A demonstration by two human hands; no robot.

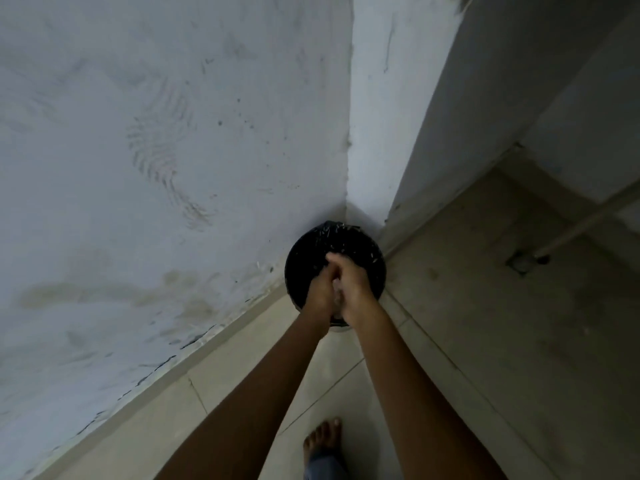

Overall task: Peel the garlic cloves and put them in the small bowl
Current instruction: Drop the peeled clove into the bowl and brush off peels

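Now the left hand and right hand press together over the bin, fingers unclear; garlic is likely slippy, so pinch its ends.

the scene is dimly and evenly lit with a cool cast, no hard shadows or glare are seen, the wall edges are bent by wide-angle distortion, and fine detail is softened by blur around the hands and bin.
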